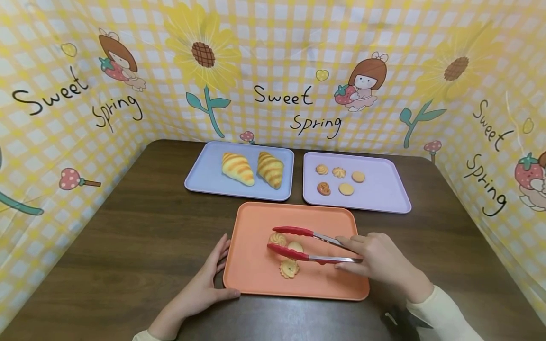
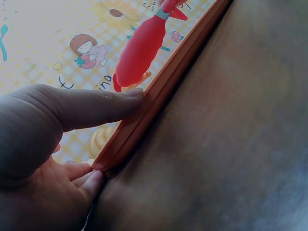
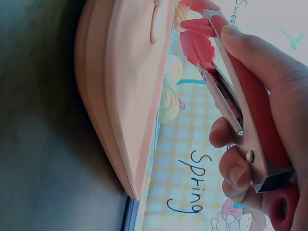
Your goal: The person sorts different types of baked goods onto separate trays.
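Observation:
My right hand (image 1: 377,258) grips a pair of metal tongs (image 1: 294,231) with red scalloped tips and red handle covers. The tongs reach over the orange tray (image 1: 256,220), their tips apart on either side of a swirled cookie (image 1: 278,238). A plain round cookie (image 1: 295,246) lies partly hidden by the lower arm of the tongs. Nearer me is a scalloped cookie (image 1: 289,269). At the tray's front left corner my left hand (image 1: 204,284) holds the edge; in the left wrist view its thumb (image 2: 106,107) lies across the rim and the fingertips are at the outer side.
Behind, a blue tray (image 1: 204,177) bears two croissants (image 1: 237,168). To its right stands a lilac tray (image 1: 386,189) with several small cookies (image 1: 346,189), one pretzel-shaped (image 1: 323,188). A yellow checked cloth (image 1: 273,57) hangs around the dark wooden table (image 1: 119,237).

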